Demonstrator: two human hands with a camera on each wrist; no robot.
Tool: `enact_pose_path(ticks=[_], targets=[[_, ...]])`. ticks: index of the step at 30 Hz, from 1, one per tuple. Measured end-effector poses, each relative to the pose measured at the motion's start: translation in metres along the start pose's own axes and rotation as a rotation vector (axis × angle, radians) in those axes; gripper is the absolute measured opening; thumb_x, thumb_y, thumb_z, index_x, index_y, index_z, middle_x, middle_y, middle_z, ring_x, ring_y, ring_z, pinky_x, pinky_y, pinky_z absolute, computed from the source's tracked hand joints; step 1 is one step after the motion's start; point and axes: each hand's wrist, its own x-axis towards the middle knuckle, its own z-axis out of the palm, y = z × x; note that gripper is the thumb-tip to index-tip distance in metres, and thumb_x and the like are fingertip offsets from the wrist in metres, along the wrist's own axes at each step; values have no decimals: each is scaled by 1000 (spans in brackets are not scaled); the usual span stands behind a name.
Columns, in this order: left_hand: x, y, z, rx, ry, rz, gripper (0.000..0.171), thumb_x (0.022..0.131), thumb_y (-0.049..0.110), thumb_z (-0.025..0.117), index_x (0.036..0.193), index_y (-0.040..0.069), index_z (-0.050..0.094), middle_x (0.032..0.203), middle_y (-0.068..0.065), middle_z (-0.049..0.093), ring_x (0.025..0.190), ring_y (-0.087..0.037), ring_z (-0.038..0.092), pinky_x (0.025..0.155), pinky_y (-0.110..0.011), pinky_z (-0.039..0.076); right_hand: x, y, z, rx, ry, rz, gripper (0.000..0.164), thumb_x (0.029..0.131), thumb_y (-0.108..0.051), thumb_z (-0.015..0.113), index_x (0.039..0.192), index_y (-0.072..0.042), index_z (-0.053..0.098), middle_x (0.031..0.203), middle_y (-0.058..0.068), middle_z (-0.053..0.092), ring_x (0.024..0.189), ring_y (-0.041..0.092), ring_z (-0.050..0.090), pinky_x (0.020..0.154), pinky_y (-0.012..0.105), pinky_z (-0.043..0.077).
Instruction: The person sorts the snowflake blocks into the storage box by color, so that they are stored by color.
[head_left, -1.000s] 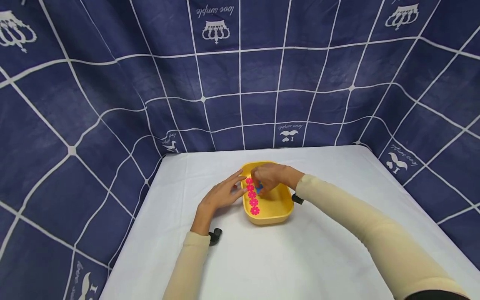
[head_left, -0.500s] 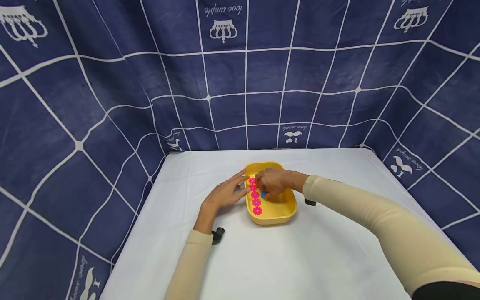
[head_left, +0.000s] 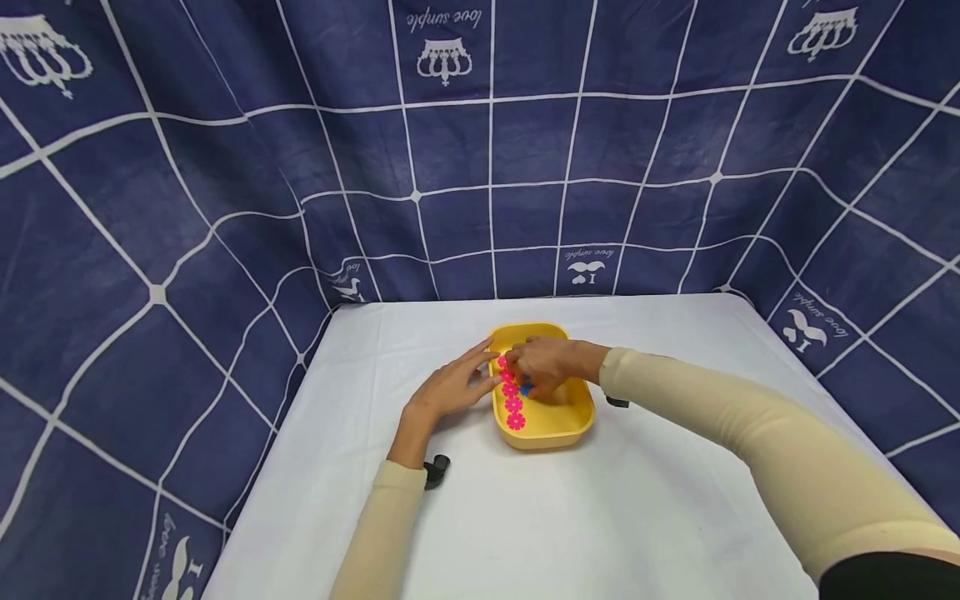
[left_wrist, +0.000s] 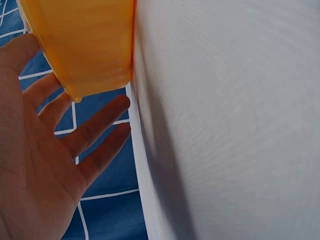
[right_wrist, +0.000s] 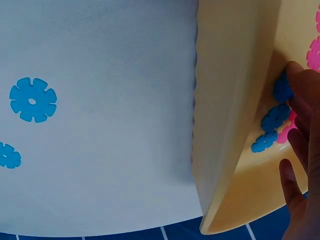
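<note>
A yellow plastic box [head_left: 551, 442] stands on the white table, with pink flower-shaped discs [head_left: 513, 404] in a row along its left side. My left hand [head_left: 447, 388] rests at the box's left wall, fingers mostly straight, the thumb and some fingertips touching the rim in the left wrist view. Inside the box, my right hand [head_left: 546, 364] pinches a blue flower-shaped disc [right_wrist: 283, 89] between thumb and finger. Two more blue discs [right_wrist: 275, 118] lie in line below it in the right wrist view, beside the pink ones. The right hand partly covers the row.
Two loose blue flower-shaped discs [right_wrist: 33, 100] lie on the white table outside the box, seen in the right wrist view; my right arm hides them in the head view. Dark blue curtain with white lines [head_left: 525, 150] surrounds the table on the back and sides.
The head view has shifted slightly. My right hand has moved a little toward the near side within the box with the blue disc; the left hand stays at the box wall.
</note>
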Motion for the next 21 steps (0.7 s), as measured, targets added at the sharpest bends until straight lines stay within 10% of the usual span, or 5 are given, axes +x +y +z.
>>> enact_pose_path(ticks=[21], targets=[[5, -1, 1, -3, -5, 3, 59, 107, 51, 63, 159, 24, 54, 177, 12, 27, 122, -20, 69, 105, -54, 54, -12, 9, -19, 119, 53, 23, 37, 94, -39, 84, 120, -13, 79, 126, 8, 68, 120, 25, 63, 108, 49, 53]])
